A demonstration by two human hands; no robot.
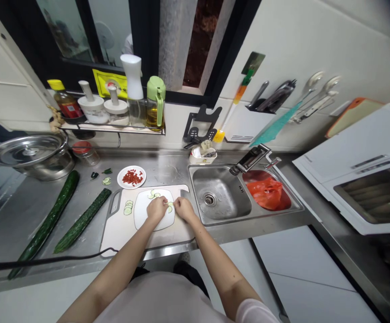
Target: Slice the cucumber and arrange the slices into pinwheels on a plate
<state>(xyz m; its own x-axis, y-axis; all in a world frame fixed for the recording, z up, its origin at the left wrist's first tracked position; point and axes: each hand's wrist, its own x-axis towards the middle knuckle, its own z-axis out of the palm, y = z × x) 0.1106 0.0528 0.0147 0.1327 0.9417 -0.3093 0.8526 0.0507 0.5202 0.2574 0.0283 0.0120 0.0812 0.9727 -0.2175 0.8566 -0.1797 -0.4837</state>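
My left hand (157, 209) is closed, fingers pinched over a white squarish plate (141, 217). Facing it, my right hand (184, 209) is pinched as well. A thin cucumber slice (170, 208) shows between the fingertips of both hands, just above the plate. More cucumber slices (153, 194) lie in an arc near the plate's far edge. The plate rests on a pale cutting board (119, 233) with a grey handle. A short overlapping row of cucumber slices (128, 207) sits on the board, left of the plate.
A whole cucumber (49, 220) and a cut cucumber (82, 220) lie to the left. Beyond the board stands a small plate of red pieces (121, 180). The sink (222, 190) is on the right, with a red bag (266, 193) in its smaller basin. A black cable (47, 260) crosses the front left.
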